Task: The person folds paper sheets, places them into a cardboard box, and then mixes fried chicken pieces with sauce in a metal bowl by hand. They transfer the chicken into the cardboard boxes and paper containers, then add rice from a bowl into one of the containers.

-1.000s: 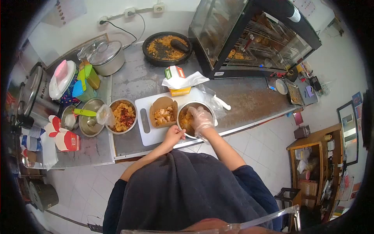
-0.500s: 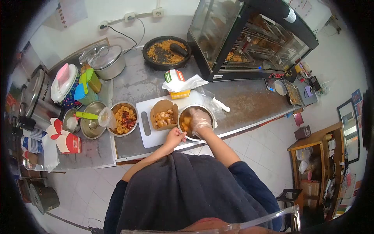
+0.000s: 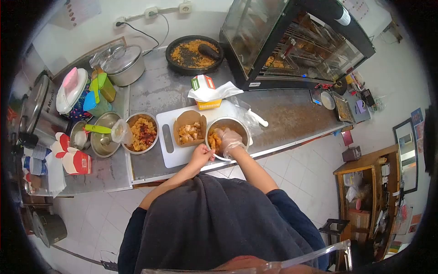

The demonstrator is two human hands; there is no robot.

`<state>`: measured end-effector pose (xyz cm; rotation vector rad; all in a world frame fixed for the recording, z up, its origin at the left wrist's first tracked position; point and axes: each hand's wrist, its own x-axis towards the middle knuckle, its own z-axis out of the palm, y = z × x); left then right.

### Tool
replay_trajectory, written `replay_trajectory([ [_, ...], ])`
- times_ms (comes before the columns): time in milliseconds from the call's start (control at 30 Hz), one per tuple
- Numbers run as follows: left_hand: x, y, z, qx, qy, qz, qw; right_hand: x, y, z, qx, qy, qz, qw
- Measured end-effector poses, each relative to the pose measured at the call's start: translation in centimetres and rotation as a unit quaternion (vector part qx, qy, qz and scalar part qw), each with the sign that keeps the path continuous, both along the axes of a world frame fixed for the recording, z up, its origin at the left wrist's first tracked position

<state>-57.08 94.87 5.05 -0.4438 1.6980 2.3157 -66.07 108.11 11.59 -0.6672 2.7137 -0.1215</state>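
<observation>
A round metal bowl with orange-brown fried food pieces sits at the right end of a white cutting board. Inside it, my right hand, in a clear plastic glove, curls over the pieces; its fingertips are partly hidden. My bare left hand has its fingers closed at the bowl's near left rim. Just left of the bowl stands an open brown paper box holding pale, browned chunks.
Left of the board are a bowl of fried pieces with red sauce and a metal bowl with a green-handled utensil. Behind stand a yellow box, a stone mortar and a glass display case. A plastic bag lies to the right.
My gloved hand has shifted within the bowl, and the fried pieces now bunch toward its left side. My left hand stays by the rim. The whole view has shifted slightly.
</observation>
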Motion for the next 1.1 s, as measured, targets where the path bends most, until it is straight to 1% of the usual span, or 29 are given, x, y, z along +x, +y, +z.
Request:
replay_trajectory([
  [33,0.1,0.0,0.2,-0.002,-0.006,0.003,1.0,-0.1,-0.4,0.3,0.008,0.006,-0.03,1.0],
  [100,0.2,-0.2,0.7,-0.005,-0.012,0.008,1.0,-0.2,0.3,1.3,0.019,0.017,-0.019,0.999],
  [167,0.2,-0.1,0.5,-0.019,-0.012,0.002,1.0,-0.9,1.2,1.3,-0.078,0.057,-0.074,0.993],
  [200,0.3,-0.1,0.4,-0.016,-0.014,0.002,1.0,-1.7,1.9,1.4,-0.088,0.024,-0.061,0.994],
  [233,0.3,-0.1,0.2,-0.002,-0.012,0.004,1.0,-1.4,2.2,2.6,-0.085,0.021,-0.061,0.994],
  [300,0.2,-0.1,0.2,0.011,-0.011,0.006,1.0,-0.6,2.3,6.0,-0.119,-0.043,-0.046,0.991],
  [333,0.2,-0.2,0.4,-0.001,-0.018,0.001,1.0,-1.2,2.5,5.8,-0.131,-0.055,-0.016,0.99],
  [367,0.2,-0.3,0.7,-0.014,-0.025,-0.004,1.0,-1.7,2.4,5.5,-0.132,-0.055,-0.017,0.99],
  [433,0.2,-0.2,0.8,-0.013,-0.023,-0.003,1.0,-2.4,2.1,5.1,-0.157,-0.123,-0.059,0.978],
  [467,0.2,-0.2,0.8,-0.011,-0.019,-0.003,1.0,-2.0,1.4,4.6,-0.157,-0.123,-0.058,0.978],
  [533,0.2,-0.1,0.9,-0.021,-0.02,-0.013,0.999,-0.7,-0.6,2.8,-0.073,-0.102,-0.14,0.982],
  [567,0.1,-0.1,1.1,-0.029,-0.021,-0.023,0.999,-0.3,-1.2,0.5,-0.029,-0.065,-0.14,0.988],
  [633,0.4,0.0,1.1,-0.028,-0.018,-0.023,0.999,-0.9,-1.2,-1.2,0.002,-0.029,-0.093,0.995],
  [667,0.6,0.0,1.0,-0.028,-0.017,-0.023,0.999,-1.4,-0.9,-1.6,0.002,-0.029,-0.091,0.995],
  [733,0.7,0.0,1.1,-0.027,-0.013,-0.022,0.999,-2.6,-0.1,-1.7,0.062,-0.046,0.011,0.997],
  [767,0.6,-0.1,1.3,-0.026,-0.008,-0.022,0.999,-2.1,-0.1,-0.7,0.063,-0.045,0.012,0.997],
  [833,0.5,-0.3,1.5,-0.033,-0.009,-0.022,0.999,-0.4,0.2,2.3,0.014,0.096,-0.038,0.995],
  [867,0.6,-0.2,1.5,-0.042,-0.013,-0.025,0.999,0.3,-0.3,4.5,0.011,0.051,-0.05,0.997],
  [900,0.6,-0.2,1.5,-0.038,-0.014,-0.023,0.999,0.3,0.1,4.4,0.015,0.05,-0.048,0.998],
  [967,0.6,-0.3,1.5,-0.024,-0.007,-0.023,0.999,0.1,1.4,3.9,-0.124,0.002,0.048,0.991],
  [1000,0.6,-0.3,1.5,-0.021,-0.008,-0.02,1.0,-0.4,2.0,3.9,-0.122,0.0,0.051,0.991],
  [1067,0.6,-0.4,1.4,-0.02,-0.011,-0.022,1.0,-1.6,2.7,3.9,-0.195,-0.097,0.031,0.975],
  [1100,0.6,-0.4,1.4,-0.018,-0.012,-0.02,1.0,-2.1,2.7,3.5,-0.193,-0.099,0.033,0.976],
])
